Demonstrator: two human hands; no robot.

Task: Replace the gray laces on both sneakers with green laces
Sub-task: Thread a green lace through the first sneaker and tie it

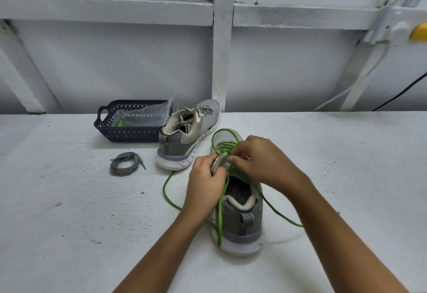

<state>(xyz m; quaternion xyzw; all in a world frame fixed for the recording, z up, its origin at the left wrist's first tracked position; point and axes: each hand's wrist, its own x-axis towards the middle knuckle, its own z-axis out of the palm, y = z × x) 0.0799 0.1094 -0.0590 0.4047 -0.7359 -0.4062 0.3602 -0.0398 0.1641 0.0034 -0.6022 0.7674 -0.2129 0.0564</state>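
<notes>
A grey sneaker [240, 221] stands heel towards me on the white table, partly threaded with a green lace [169, 198] whose long ends loop out on both sides. My left hand [205, 177] grips the sneaker's left eyelet flap. My right hand [261, 161] pinches the green lace over the tongue. A second grey sneaker [184, 140] with grey laces in it stands behind, to the left. A loose coiled grey lace [126, 163] lies on the table further left.
A dark blue plastic basket [129, 134] at the back left holds a clear bag with a green lace [121, 122] in it. A white wall with beams [221, 38] rises right behind the table [69, 223]. A black cable [402, 95] runs down at the far right.
</notes>
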